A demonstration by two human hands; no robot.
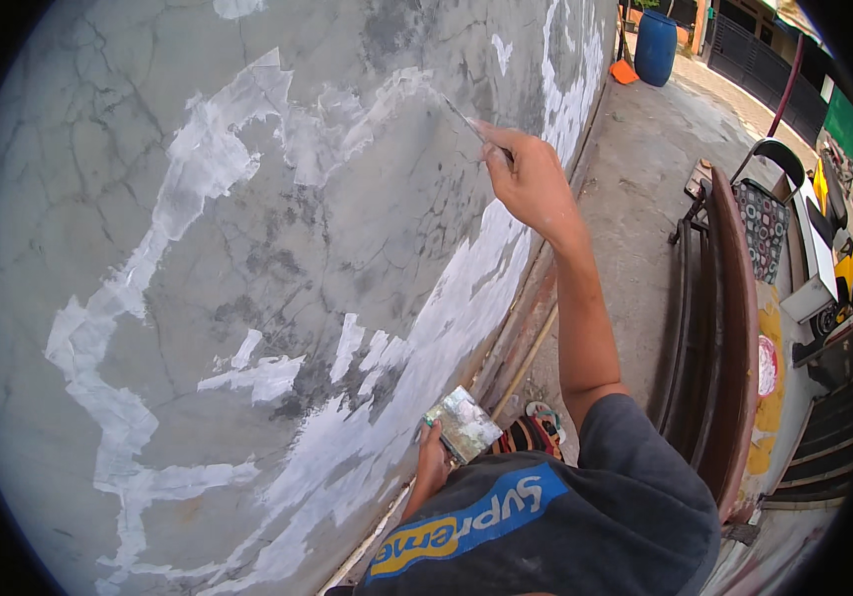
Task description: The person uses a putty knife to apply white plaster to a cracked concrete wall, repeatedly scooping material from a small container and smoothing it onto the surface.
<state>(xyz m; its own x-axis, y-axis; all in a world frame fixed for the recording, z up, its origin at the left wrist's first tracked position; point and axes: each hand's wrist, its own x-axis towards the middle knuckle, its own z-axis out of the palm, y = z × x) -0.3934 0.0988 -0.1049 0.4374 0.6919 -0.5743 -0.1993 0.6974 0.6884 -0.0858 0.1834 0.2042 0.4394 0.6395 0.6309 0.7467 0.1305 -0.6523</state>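
My right hand [526, 179] is raised to the grey cracked wall [387, 223], its fingers closed round the handle of a putty knife [463, 119]. The thin blade, seen nearly edge-on, points up and left, its tip at the end of a white filler patch [401, 84]. Low beside my body, my left hand [433, 460] grips a small rectangular board [464, 425] smeared with whitish filler. White streaks of filler follow the cracks, and a broad white area [446, 313] covers the lower part of the wall.
A long dark wooden bench [734, 328] stands on the concrete ground to my right. Beyond it are a chair with a patterned cushion [762, 228] and a yellow vehicle [852, 268]. A blue barrel [656, 48] and an orange dustpan-like piece [624, 72] sit at the wall's far end.
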